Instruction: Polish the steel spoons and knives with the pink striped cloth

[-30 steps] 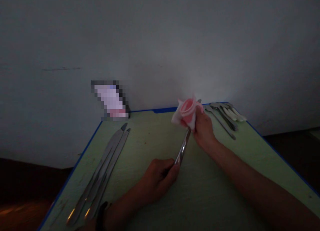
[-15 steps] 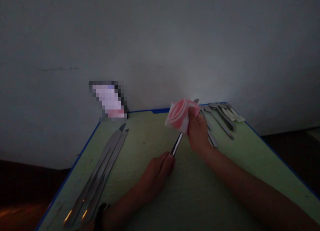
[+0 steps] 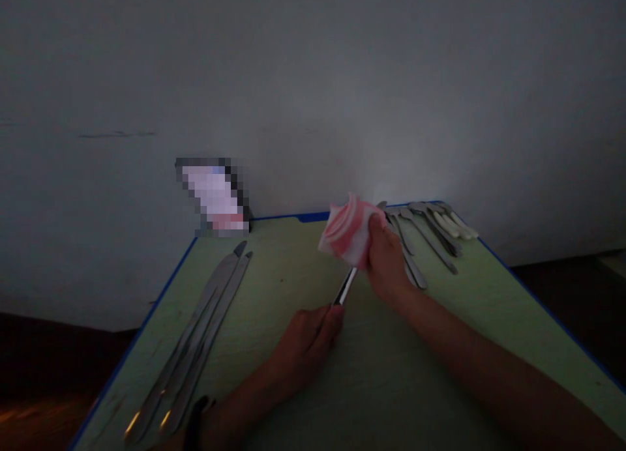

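Note:
My left hand [image 3: 308,340] is closed round the handle end of a shiny metal table knife [image 3: 346,286] that slants up and away to the right. Wrapped over the knife's upper part is a pink and white cloth [image 3: 349,232], pinched in my right hand [image 3: 388,259]. The cloth hides most of the blade; a grey tip shows just past it. Several long metal knives [image 3: 205,327] lie side by side on the left of the green table [image 3: 274,268], near my left forearm.
Several pieces of cutlery [image 3: 430,232], some with white handles, are spread at the table's far right corner. A blurred-out phone [image 3: 212,197] leans against the grey wall [image 3: 313,99] at the far left corner. Blue edging [image 3: 313,216] runs round the table.
My right hand and the cloth have slid slightly down along the knife, toward my left hand. The knife has dipped a little. My left hand keeps its grip.

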`<state>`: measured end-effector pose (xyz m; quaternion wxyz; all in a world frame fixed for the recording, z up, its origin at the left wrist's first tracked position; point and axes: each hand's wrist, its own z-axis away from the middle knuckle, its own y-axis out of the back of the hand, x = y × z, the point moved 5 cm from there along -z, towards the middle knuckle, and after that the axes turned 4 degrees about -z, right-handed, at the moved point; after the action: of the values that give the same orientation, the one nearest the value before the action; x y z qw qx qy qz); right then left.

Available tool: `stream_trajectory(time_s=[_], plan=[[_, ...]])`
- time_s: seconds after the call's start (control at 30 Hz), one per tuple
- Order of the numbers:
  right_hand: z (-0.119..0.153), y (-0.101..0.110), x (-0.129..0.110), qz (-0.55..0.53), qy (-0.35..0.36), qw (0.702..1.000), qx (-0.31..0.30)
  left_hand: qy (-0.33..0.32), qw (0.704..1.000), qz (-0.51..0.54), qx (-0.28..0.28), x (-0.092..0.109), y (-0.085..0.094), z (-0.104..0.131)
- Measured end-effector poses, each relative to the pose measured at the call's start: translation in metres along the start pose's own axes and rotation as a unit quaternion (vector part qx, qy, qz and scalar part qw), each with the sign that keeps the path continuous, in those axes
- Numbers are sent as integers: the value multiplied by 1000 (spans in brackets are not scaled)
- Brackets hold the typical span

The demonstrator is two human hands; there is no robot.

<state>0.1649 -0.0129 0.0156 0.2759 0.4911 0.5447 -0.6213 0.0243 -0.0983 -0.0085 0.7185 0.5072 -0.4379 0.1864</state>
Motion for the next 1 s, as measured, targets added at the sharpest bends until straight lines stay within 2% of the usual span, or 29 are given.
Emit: stream_trajectory(time_s=[0.13,0.23,0.33,0.5,0.6,0.67,0.73,0.8,0.87,1.0], plan=[[-28,23,-17,-26,41,995,89,-44,998,-33,-41,8,-2,5],[-29,27,-20,-13,50,993,109,-53,996,-19,-69,10,-4,5],[-11,14,-10,26,31,997,63,-26,998,8,-50,6,-1,3],[39,-16,13,123,-35,991,-47,14,998,59,7,-7,2,-2],[60,-25,20,134,-61,986,-84,24,992,115,43,-12,4,-5],[64,-28,21,131,-63,984,-102,23,991,119,58,-11,6,-5],[59,-26,20,125,-63,985,-104,25,994,86,60,-9,7,-4],[43,-20,14,116,-56,988,-81,22,998,45,42,-5,6,-1],[21,-9,3,104,-32,993,-34,10,1000,18,12,-2,3,2],[-23,19,-19,-4,23,997,73,-34,999,2,-34,3,-3,7]])
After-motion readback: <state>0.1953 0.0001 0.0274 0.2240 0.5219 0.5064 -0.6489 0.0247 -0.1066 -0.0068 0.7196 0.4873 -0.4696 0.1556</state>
